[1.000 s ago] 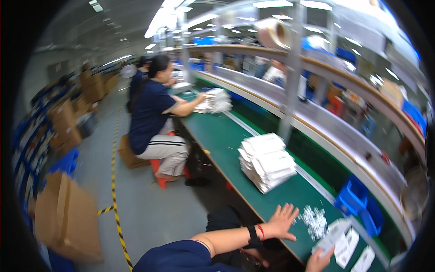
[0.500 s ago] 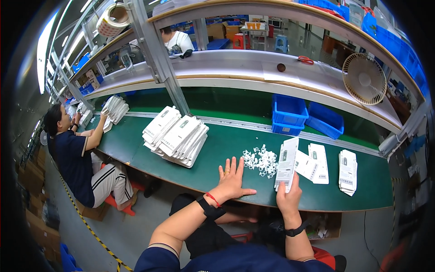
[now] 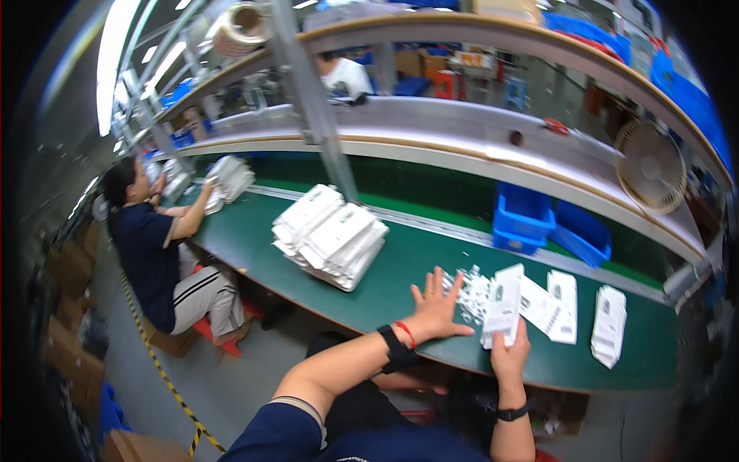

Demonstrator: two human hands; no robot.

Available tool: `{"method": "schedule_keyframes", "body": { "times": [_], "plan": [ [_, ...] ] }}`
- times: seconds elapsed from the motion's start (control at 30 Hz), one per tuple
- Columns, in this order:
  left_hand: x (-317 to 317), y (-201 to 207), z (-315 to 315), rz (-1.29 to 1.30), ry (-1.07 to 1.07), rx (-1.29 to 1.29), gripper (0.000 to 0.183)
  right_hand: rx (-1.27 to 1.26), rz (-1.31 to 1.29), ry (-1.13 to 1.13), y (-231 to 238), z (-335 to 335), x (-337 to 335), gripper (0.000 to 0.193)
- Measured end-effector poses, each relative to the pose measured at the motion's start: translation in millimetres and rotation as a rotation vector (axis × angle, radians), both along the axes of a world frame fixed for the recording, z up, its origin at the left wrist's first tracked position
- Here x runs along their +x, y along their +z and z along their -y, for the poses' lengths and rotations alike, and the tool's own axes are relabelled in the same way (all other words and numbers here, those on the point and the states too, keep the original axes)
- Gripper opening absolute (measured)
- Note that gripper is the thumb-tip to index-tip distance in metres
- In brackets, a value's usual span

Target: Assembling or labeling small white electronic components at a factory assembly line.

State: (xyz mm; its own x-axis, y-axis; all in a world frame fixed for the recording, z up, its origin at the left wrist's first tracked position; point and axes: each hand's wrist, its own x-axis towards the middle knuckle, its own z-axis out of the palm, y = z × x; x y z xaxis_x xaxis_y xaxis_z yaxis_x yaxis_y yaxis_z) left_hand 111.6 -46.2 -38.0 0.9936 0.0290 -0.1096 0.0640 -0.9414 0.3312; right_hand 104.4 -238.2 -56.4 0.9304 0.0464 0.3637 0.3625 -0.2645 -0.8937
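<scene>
My left hand [image 3: 437, 312] is open, its fingers spread over the green tabletop beside a heap of small white plastic pieces [image 3: 475, 292]. I cannot tell whether the palm touches the table. My right hand [image 3: 511, 360] is closed round the lower end of a flat white printed packet [image 3: 504, 299], tilted upright at the right of the heap. Just right of it, two more white packets, a slanted one [image 3: 540, 302] and an upright one [image 3: 566, 308], lie overlapping. A narrow stack of packets [image 3: 609, 327] lies farther right.
Left of my hands stands a large pile of white packets [image 3: 331, 235]. Blue bins, one stacked pair [image 3: 522, 219] and one tilted [image 3: 581, 233], sit at the table's back. A metal post [image 3: 327, 131] and shelf rise behind. At far left a co-worker [image 3: 150, 246] handles packets.
The whole view has swung, so the table and its things appear farther right and lower. My left hand stays spread and my right hand keeps its hold on the packet.
</scene>
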Motion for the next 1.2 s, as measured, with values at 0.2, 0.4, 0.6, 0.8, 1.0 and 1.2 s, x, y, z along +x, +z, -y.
{"method": "schedule_keyframes", "body": {
  "times": [0.2,0.4,0.6,0.8,1.0,1.2],
  "plan": [
    [9,-15,-11,0.065,-0.059,-0.165,0.118,0.030,-0.039,0.089,-13,-10,6,0.044],
    [17,-17,-18,0.069,-0.100,-0.165,0.117,0.080,-0.043,0.075,-15,-16,6,0.048],
    [34,-2,-19,-0.044,-0.190,-0.181,0.133,0.041,0.004,0.065,-10,-15,7,0.047],
    [54,1,-25,-0.086,-0.338,-0.181,0.132,0.005,0.034,0.064,-23,-13,11,0.050],
    [61,1,-25,-0.025,-0.374,-0.242,0.118,-0.022,0.054,0.029,-43,-8,20,0.049],
    [69,1,-24,-0.091,-0.458,-0.275,0.113,-0.234,-0.138,-0.051,7,-7,-3,0.058]
  ]
}}
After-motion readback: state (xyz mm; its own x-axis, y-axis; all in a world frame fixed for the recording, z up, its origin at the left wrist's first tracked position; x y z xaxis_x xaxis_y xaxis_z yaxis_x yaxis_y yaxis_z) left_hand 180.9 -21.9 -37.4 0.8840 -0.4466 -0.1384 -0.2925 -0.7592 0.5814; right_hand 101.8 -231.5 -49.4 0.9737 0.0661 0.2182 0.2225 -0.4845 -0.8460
